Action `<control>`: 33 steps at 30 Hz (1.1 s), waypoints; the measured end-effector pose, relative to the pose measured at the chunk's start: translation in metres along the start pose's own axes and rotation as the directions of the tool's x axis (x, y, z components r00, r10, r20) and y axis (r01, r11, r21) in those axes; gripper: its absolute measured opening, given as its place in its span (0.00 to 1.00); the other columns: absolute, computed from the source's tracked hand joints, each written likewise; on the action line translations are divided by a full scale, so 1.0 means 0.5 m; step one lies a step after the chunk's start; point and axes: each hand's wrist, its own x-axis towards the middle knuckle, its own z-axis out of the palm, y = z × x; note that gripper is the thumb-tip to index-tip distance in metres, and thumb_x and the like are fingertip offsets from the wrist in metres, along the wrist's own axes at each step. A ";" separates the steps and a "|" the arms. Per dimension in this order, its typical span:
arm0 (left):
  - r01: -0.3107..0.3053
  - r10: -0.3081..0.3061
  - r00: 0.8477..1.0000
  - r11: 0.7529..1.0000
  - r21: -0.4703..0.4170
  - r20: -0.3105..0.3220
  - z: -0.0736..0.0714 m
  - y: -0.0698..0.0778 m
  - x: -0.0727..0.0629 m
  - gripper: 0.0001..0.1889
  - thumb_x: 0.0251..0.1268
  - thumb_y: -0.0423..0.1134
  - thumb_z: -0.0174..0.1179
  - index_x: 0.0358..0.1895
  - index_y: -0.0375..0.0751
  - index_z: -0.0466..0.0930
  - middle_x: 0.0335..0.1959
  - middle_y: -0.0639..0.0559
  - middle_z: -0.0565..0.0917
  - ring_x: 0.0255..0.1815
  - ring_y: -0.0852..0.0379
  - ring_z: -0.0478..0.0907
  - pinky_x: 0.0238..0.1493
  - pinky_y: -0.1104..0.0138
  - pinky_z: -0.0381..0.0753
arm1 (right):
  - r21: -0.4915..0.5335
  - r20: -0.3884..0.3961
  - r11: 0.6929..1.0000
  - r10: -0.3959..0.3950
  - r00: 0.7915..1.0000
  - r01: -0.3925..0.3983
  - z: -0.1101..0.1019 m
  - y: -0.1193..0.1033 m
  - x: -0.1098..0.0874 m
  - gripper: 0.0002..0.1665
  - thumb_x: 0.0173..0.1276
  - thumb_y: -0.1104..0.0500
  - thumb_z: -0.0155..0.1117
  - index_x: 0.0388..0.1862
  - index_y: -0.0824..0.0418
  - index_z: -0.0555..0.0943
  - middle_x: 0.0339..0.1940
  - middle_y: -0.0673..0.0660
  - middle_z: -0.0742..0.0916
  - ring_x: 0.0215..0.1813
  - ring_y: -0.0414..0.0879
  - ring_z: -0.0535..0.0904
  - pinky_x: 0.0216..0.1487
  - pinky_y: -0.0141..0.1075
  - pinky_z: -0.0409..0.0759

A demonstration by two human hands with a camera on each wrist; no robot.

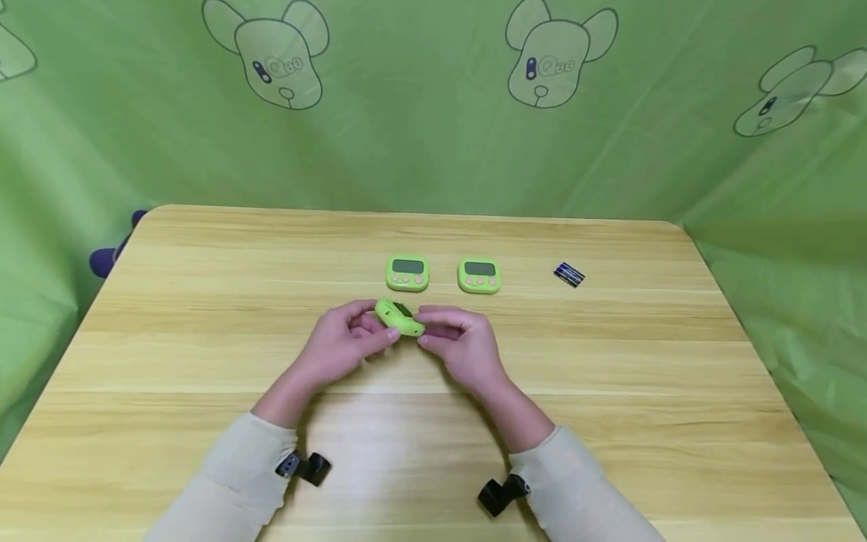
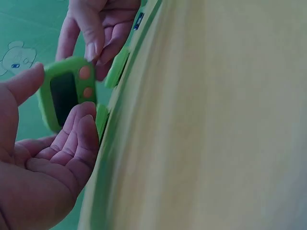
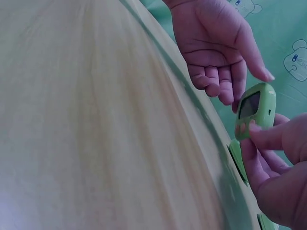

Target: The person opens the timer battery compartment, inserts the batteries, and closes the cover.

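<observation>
Both hands hold a green digital timer (image 1: 400,318) tilted above the table, its dark screen and pink buttons showing in the left wrist view (image 2: 64,93). My left hand (image 1: 342,339) has thumb and fingers at its left end. At the right end, my right hand (image 1: 463,342) pinches a corner near the buttons with thumb and fingertips, seen in the right wrist view (image 3: 283,163). Just beyond the hands, two similar green timers lie face up, a left timer (image 1: 408,273) and a right timer (image 1: 479,276).
Several dark blue batteries (image 1: 569,274) lie side by side to the right of the timers. The wooden table (image 1: 609,376) has a rounded back edge, with a green printed curtain (image 1: 420,135) behind and along the sides.
</observation>
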 end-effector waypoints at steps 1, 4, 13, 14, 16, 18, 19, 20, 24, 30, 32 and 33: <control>0.001 -0.001 1.000 1.000 0.000 0.007 0.004 -0.001 0.001 0.38 0.62 0.44 0.72 0.70 0.29 0.65 0.36 0.46 0.84 0.32 0.49 0.82 0.30 0.63 0.84 | -0.017 -0.009 1.000 -0.006 1.000 0.006 -0.001 0.002 0.000 0.20 0.52 0.83 0.71 0.43 0.69 0.88 0.51 0.65 0.86 0.51 0.55 0.85 0.50 0.37 0.84; -0.004 0.004 1.000 1.000 -0.007 0.016 0.013 -0.005 0.005 0.42 0.59 0.41 0.74 0.73 0.29 0.63 0.34 0.45 0.83 0.31 0.51 0.80 0.27 0.67 0.81 | -0.053 -0.034 0.999 -0.013 0.999 0.011 -0.001 0.006 0.001 0.18 0.54 0.83 0.69 0.40 0.67 0.89 0.51 0.64 0.87 0.54 0.52 0.83 0.52 0.35 0.83; -0.044 0.044 0.999 0.998 0.051 0.019 0.020 -0.009 0.011 0.42 0.55 0.30 0.73 0.74 0.38 0.64 0.35 0.46 0.81 0.32 0.52 0.78 0.33 0.64 0.82 | 0.046 -0.047 0.991 0.128 0.991 -0.126 0.000 0.014 0.006 0.25 0.63 0.74 0.70 0.60 0.67 0.80 0.47 0.64 0.87 0.49 0.53 0.85 0.48 0.38 0.85; -0.045 0.044 0.999 0.998 0.036 0.023 0.021 -0.009 0.011 0.40 0.57 0.31 0.72 0.74 0.39 0.64 0.35 0.45 0.81 0.31 0.51 0.79 0.33 0.63 0.83 | 0.025 -0.047 0.990 0.136 0.990 -0.135 0.000 0.015 0.007 0.26 0.62 0.72 0.72 0.60 0.66 0.81 0.46 0.63 0.87 0.48 0.52 0.86 0.48 0.36 0.85; -0.044 0.044 0.999 0.999 0.009 0.023 0.024 -0.011 0.013 0.37 0.61 0.32 0.70 0.74 0.40 0.65 0.34 0.44 0.81 0.30 0.50 0.82 0.33 0.61 0.85 | -0.012 -0.045 0.988 0.151 0.988 -0.151 0.001 0.017 0.009 0.25 0.61 0.69 0.75 0.58 0.67 0.82 0.44 0.62 0.88 0.45 0.51 0.86 0.47 0.35 0.85; -0.041 0.041 0.999 0.999 -0.003 0.018 0.027 -0.013 0.014 0.34 0.65 0.34 0.68 0.73 0.42 0.67 0.33 0.42 0.80 0.27 0.49 0.83 0.32 0.60 0.87 | -0.038 -0.048 0.986 0.161 0.986 -0.163 0.002 0.019 0.011 0.24 0.59 0.67 0.76 0.56 0.67 0.83 0.42 0.62 0.88 0.43 0.51 0.86 0.45 0.35 0.85; -0.041 0.041 0.999 0.999 -0.008 0.015 0.029 -0.014 0.014 0.33 0.66 0.34 0.67 0.73 0.42 0.67 0.32 0.42 0.80 0.26 0.49 0.84 0.31 0.59 0.87 | -0.051 -0.054 0.984 0.166 0.985 -0.169 0.002 0.021 0.012 0.24 0.59 0.66 0.77 0.55 0.67 0.83 0.41 0.61 0.88 0.42 0.50 0.86 0.44 0.35 0.85; -0.039 0.039 0.999 0.999 -0.008 0.010 0.030 -0.014 0.015 0.32 0.67 0.34 0.67 0.73 0.42 0.68 0.31 0.42 0.80 0.26 0.48 0.84 0.31 0.59 0.87 | -0.060 -0.061 0.983 0.171 0.983 -0.174 0.003 0.022 0.013 0.23 0.58 0.65 0.78 0.54 0.67 0.84 0.40 0.61 0.88 0.41 0.50 0.86 0.43 0.35 0.86; -0.036 0.036 0.999 0.999 0.006 -0.019 0.035 -0.020 0.016 0.30 0.66 0.34 0.68 0.70 0.45 0.71 0.29 0.43 0.80 0.24 0.49 0.84 0.29 0.59 0.87 | -0.099 -0.082 0.980 0.167 0.983 -0.174 0.004 0.028 0.020 0.23 0.55 0.65 0.80 0.50 0.66 0.85 0.36 0.58 0.88 0.39 0.49 0.86 0.41 0.35 0.86; -0.071 0.071 0.997 0.997 0.001 -0.016 0.040 -0.032 0.016 0.28 0.67 0.33 0.66 0.69 0.46 0.71 0.29 0.42 0.76 0.23 0.49 0.82 0.27 0.59 0.87 | -0.087 -0.075 0.983 0.156 0.985 -0.162 0.003 0.030 0.028 0.21 0.53 0.69 0.80 0.47 0.67 0.86 0.31 0.58 0.89 0.36 0.48 0.86 0.38 0.34 0.86; -0.085 0.085 0.996 0.996 0.004 -0.012 0.040 -0.035 0.016 0.27 0.68 0.34 0.66 0.69 0.47 0.71 0.29 0.43 0.75 0.23 0.49 0.82 0.27 0.59 0.87 | -0.073 -0.073 0.983 0.161 0.984 -0.166 0.003 0.030 0.030 0.20 0.52 0.70 0.80 0.46 0.67 0.87 0.30 0.58 0.88 0.35 0.47 0.86 0.37 0.34 0.86; -0.090 0.090 0.996 0.996 0.003 -0.010 0.040 -0.035 0.016 0.27 0.68 0.33 0.66 0.69 0.47 0.72 0.29 0.42 0.75 0.23 0.48 0.82 0.27 0.59 0.87 | -0.066 -0.076 0.983 0.163 0.984 -0.169 0.003 0.030 0.030 0.20 0.52 0.71 0.80 0.46 0.67 0.87 0.30 0.58 0.88 0.34 0.47 0.86 0.37 0.34 0.86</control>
